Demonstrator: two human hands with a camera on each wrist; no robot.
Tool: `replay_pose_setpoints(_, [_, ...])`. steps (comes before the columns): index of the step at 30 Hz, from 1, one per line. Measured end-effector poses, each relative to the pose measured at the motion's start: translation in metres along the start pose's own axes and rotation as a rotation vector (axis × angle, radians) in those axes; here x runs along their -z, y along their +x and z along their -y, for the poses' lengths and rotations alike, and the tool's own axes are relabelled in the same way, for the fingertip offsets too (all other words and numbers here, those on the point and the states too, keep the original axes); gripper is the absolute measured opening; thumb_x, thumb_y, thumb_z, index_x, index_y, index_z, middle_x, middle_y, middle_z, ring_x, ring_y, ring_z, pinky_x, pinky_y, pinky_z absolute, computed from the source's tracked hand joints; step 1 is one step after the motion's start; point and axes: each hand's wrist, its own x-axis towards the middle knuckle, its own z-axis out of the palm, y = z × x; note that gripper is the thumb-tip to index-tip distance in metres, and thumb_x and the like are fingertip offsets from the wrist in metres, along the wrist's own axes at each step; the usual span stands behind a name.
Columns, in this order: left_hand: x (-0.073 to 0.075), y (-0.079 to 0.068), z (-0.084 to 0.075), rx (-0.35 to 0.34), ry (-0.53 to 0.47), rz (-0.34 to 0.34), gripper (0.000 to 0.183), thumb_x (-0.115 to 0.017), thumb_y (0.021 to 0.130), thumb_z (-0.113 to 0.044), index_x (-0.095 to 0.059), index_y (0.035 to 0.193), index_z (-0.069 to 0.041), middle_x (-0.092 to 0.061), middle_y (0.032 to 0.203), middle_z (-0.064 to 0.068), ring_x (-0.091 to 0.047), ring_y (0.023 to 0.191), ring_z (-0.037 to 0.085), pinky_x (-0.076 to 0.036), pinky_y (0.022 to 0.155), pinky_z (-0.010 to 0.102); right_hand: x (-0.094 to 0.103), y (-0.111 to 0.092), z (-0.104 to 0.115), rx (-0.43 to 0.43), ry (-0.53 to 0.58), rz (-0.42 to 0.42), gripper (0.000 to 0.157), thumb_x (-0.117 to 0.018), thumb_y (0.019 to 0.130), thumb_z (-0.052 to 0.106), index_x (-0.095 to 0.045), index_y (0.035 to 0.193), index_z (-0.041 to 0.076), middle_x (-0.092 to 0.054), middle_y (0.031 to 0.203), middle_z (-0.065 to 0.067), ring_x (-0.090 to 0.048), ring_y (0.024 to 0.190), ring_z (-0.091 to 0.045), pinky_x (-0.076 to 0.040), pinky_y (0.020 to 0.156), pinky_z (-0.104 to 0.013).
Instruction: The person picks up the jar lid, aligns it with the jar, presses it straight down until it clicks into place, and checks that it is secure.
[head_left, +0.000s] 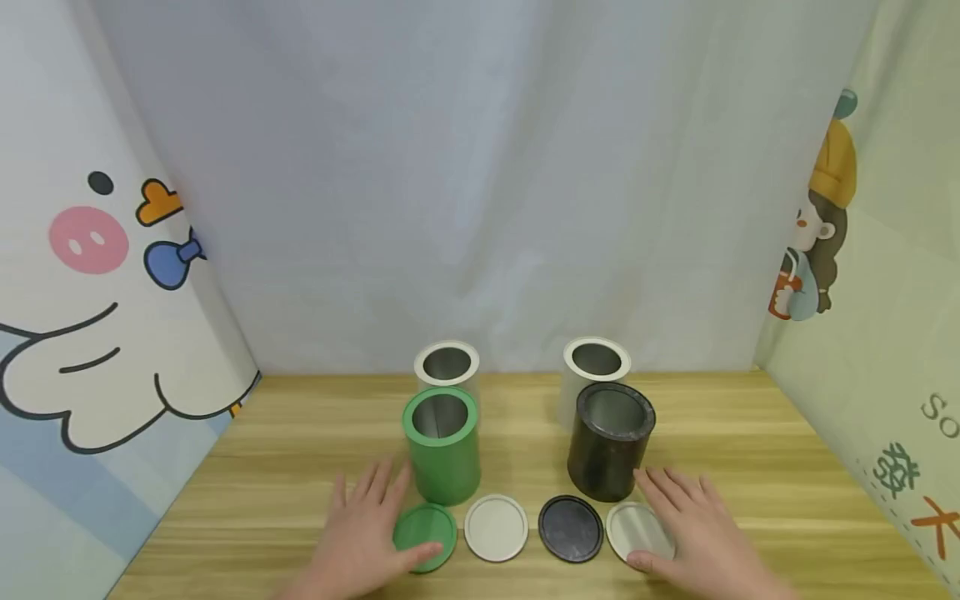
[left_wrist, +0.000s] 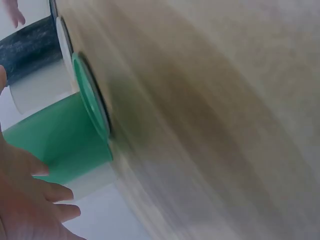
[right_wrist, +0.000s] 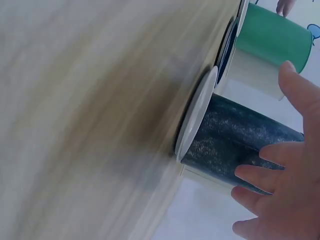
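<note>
My left hand hovers with fingers spread beside the green canister, its thumb overlapping the green lid in the head view. Over on the right, my right hand is spread the same way near the black canister. Its thumb overlaps the right-hand white lid. Between the hands lie another white lid and a black lid. Both wrist views show straight, parted fingers with nothing in them; the green canister and black canister stand upright beyond.
Two white canisters stand behind, one white canister partly hidden by the green one, the other white canister behind the black one. All four canisters are uncovered. A wooden table meets a pale curtain at the back, with printed cloth at both sides.
</note>
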Motion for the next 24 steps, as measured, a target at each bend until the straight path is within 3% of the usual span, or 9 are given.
replay_pose_setpoints(3, [-0.005,-0.003,-0.002,-0.010,-0.008,0.001,0.108,-0.057,0.076,-0.082,-0.044,0.148,-0.003,-0.042,0.148,0.025,-0.037,0.137,0.046,-0.022,0.104,0.076,-0.002,0.000,0.004,0.032,0.006,-0.031,0.088,-0.075,0.077,0.063,-0.055,0.139,0.003,-0.060,0.131,-0.015,-0.054,0.120,-0.038,-0.040,0.099,-0.063])
replay_pose_setpoints(8, [-0.009,-0.005,-0.004,-0.037,-0.021,-0.062,0.106,-0.063,0.074,-0.079,-0.049,0.143,0.000,-0.048,0.143,0.024,-0.042,0.134,0.043,-0.027,0.104,0.073,-0.004,0.005,0.014,0.072,0.039,-0.118,0.075,-0.081,0.076,0.051,-0.061,0.133,0.006,-0.064,0.121,-0.007,-0.059,0.110,-0.027,-0.052,0.089,-0.049])
replay_pose_setpoints(11, [-0.010,-0.005,-0.005,-0.052,-0.023,-0.092,0.104,-0.065,0.074,-0.076,-0.051,0.141,0.001,-0.050,0.142,0.023,-0.044,0.133,0.041,-0.031,0.103,0.071,-0.005,0.010,0.022,0.086,0.076,-0.129,0.070,-0.084,0.075,0.045,-0.063,0.131,0.008,-0.065,0.120,-0.004,-0.060,0.109,-0.023,-0.054,0.086,-0.045])
replay_pose_setpoints(17, [-0.016,-0.004,-0.002,-0.080,-0.053,-0.125,0.097,-0.070,0.075,-0.071,-0.056,0.136,0.003,-0.056,0.136,0.020,-0.050,0.127,0.040,-0.037,0.100,0.068,-0.010,0.024,0.044,0.114,0.161,-0.072,0.066,-0.082,0.079,0.044,-0.062,0.132,0.010,-0.063,0.124,0.000,-0.059,0.111,-0.020,-0.054,0.087,-0.043])
replay_pose_setpoints(24, [-0.017,-0.002,-0.003,-0.051,-0.126,-0.089,0.091,-0.073,0.075,-0.067,-0.058,0.134,0.001,-0.057,0.134,0.018,-0.053,0.123,0.037,-0.041,0.101,0.061,-0.024,0.041,0.066,0.174,0.231,-0.012,0.064,-0.080,0.081,0.044,-0.061,0.133,0.012,-0.061,0.126,0.001,-0.056,0.114,-0.019,-0.055,0.087,-0.040])
